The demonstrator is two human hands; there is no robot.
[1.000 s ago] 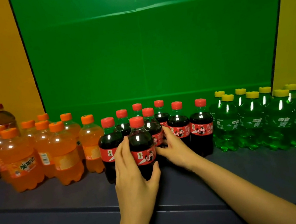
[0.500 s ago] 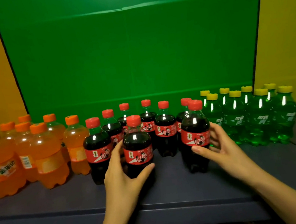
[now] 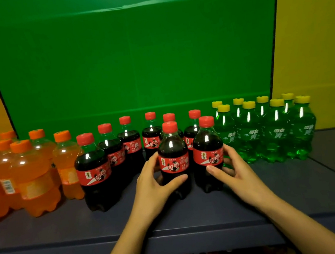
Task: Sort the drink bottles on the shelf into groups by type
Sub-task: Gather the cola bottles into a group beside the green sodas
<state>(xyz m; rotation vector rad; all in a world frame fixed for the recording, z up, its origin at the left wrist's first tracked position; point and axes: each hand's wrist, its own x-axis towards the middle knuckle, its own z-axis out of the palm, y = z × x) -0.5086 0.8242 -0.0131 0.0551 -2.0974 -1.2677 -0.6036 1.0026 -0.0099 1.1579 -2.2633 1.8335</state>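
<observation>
Left hand (image 3: 153, 188): its fingers wrap round the left side of a small clear plastic cola bottle with a red cap and red label (image 3: 172, 147), and the thumb lies across the lower front, below the label.
Right hand (image 3: 236, 173): it grips a second red-capped cola bottle (image 3: 207, 143). The thumb is on the lower front and the fingers are curled round the right side, next to the green bottles.
Held pair: both bottles are upright and side by side, almost touching, in the middle of the dark blue-grey shelf board (image 3: 195, 214). They are the cola bottles nearest its front edge, and their bases look to be down on the board.
Other cola bottles (image 3: 131, 140): these stand upright behind the pair and to its left, reaching toward the back edge. One more (image 3: 92, 168) stands forward on the left, just beside the orange group.
Orange soda bottles with orange caps (image 3: 31, 166): they are clustered at the left end of the shelf and cut off by the frame edge.
Green plastic bottles with yellow caps (image 3: 269, 132): they stand in two rows right of the cola, toward the back edge.
Backdrop: a flat green panel (image 3: 131, 57) rises behind the shelf, with yellow walls (image 3: 317, 43) on either side.
Below the shelf: blurred, and I cannot tell what is there.
</observation>
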